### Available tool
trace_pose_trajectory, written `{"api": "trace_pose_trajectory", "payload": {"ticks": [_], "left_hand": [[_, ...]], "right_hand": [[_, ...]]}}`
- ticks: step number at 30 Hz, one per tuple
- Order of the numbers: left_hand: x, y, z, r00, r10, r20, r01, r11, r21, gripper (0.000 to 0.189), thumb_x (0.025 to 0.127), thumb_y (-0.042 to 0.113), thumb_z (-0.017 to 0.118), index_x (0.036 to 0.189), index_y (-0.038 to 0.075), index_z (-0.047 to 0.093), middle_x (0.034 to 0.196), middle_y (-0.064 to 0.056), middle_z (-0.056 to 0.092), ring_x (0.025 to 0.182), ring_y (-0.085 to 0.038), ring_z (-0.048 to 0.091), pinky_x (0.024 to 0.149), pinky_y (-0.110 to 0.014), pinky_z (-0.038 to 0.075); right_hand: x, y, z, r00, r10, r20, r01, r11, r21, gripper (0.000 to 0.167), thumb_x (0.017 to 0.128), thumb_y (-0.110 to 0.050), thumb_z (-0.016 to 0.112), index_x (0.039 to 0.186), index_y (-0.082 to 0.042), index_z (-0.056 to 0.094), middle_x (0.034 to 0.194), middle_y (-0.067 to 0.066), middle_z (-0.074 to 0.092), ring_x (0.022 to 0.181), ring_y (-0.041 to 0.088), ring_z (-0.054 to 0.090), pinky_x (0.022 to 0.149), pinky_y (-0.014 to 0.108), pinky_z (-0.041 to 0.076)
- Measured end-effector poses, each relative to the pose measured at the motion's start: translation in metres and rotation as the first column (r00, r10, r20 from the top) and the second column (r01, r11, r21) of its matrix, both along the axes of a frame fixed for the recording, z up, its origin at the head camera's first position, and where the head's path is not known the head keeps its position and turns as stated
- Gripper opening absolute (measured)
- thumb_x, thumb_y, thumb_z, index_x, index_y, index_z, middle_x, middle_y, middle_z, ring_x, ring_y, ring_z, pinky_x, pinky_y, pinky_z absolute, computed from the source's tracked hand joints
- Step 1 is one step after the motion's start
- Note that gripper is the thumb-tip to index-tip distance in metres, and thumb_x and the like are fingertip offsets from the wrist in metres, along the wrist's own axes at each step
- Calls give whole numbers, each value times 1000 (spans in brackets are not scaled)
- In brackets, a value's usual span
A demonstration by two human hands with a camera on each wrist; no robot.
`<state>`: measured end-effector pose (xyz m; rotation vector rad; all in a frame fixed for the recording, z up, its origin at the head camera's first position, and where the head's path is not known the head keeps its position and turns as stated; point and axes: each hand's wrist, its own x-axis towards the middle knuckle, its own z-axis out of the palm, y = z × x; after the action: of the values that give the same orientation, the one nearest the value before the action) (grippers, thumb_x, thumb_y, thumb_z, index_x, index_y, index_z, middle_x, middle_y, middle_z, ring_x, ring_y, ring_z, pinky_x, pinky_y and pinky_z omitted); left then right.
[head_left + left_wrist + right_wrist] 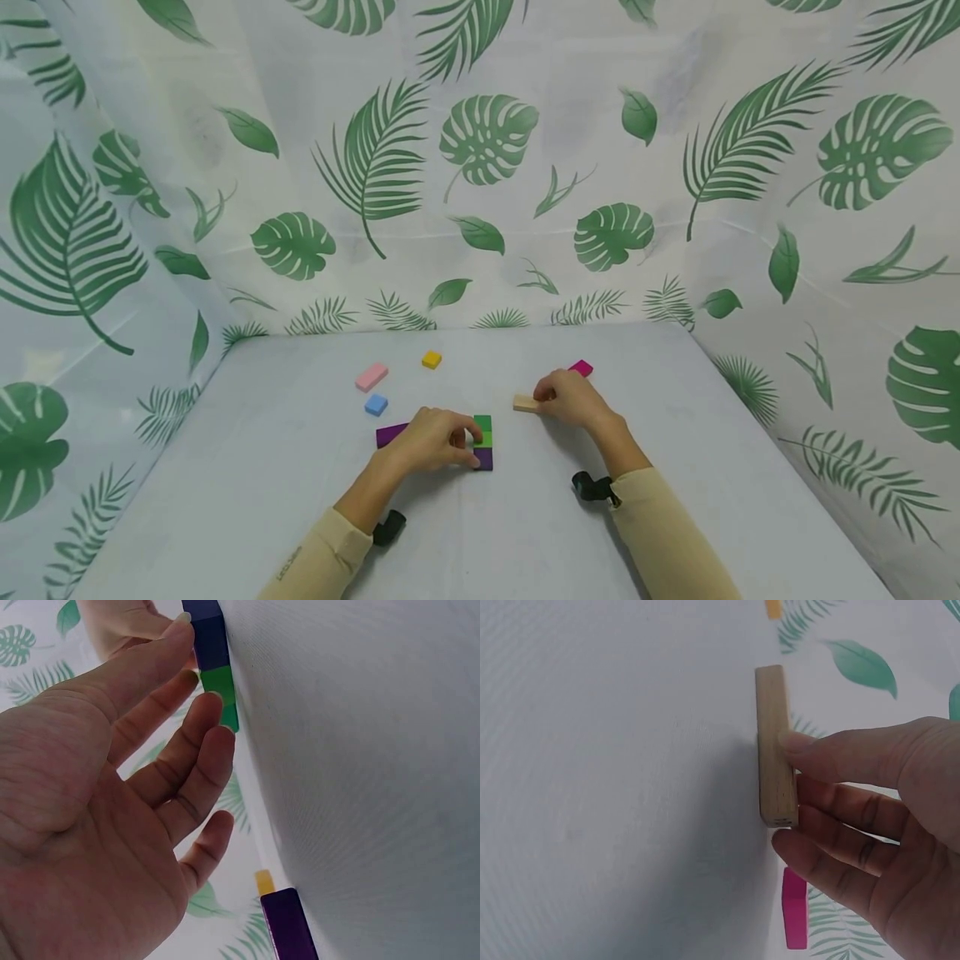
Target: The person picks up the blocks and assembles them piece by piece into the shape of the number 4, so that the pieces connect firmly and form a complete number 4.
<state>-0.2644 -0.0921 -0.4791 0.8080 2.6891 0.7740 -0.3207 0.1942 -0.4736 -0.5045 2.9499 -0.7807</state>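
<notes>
Gripping separately, the left hand [429, 440] pinches a green-purple row [486, 440], the right hand [572, 398] a wooden block [772, 750].

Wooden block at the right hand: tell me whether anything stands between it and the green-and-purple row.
Nothing visible: in the head view, only bare table separates the wooden block from the row; the left hand is on the row's other side.

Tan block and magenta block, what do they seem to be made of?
The tan block looks like unpainted wood, with a matte finish and fine grain lines along its face. The magenta block has smooth, even colour, perhaps paint over wood, but no grain shows, so plastic is possible.
</notes>
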Motion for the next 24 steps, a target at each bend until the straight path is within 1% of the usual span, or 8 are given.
{"api": "trace_pose_trajectory", "payload": {"ticks": [7, 14, 16, 19, 24], "left_hand": [[0, 0, -1, 1000, -4, -3, 4, 1000, -6, 28, 88, 38, 84, 112, 26, 76, 79, 13, 64, 74, -7, 56, 100, -47, 36], [0, 1, 0, 1000, 2, 11, -2, 1000, -1, 27, 88, 38, 84, 111, 27, 76, 78, 12, 63, 73, -8, 56, 95, -43, 36], [0, 1, 1, 1000, 1, 13, -1, 1000, 0, 27, 88, 38, 84, 111, 27, 76, 77, 12, 63, 73, -8, 56, 95, -43, 36], [-1, 1, 2, 1000, -2, 15, 1, 1000, 6, 27, 88, 37, 84, 111, 26, 76, 77, 12, 64, 73, -9, 56, 95, -44, 35], [-1, 0, 2, 1000, -5, 19, 5, 1000, 15, 28, 88, 37, 85, 112, 25, 76, 77, 12, 64, 72, -9, 56, 91, -40, 36]], "right_hand": [[-2, -8, 1, 1000, 12, 10, -12, 1000, 3, 13, 90, -9, 80, 103, -5, 80, 95, 5, 75, 87, 18, 62, 83, 39, 57], [-4, -16, 1, 998, 60, -25, -59, 998, 9, 13, 89, -7, 81, 101, -4, 80, 93, 6, 75, 86, 18, 62, 83, 40, 57], [-4, -18, 1, 997, 69, -34, -69, 998, 7, 13, 89, -7, 80, 101, -4, 80, 94, 6, 75, 87, 18, 63, 84, 41, 57], [-4, -21, 1, 997, 68, -28, -68, 998, 4, 13, 90, -7, 80, 103, -5, 80, 96, 6, 76, 89, 18, 65, 86, 41, 58], [-6, -27, 0, 998, 58, -18, -58, 998, 10, 14, 90, -8, 80, 104, -6, 81, 99, 6, 77, 93, 20, 67, 90, 42, 58]]}}
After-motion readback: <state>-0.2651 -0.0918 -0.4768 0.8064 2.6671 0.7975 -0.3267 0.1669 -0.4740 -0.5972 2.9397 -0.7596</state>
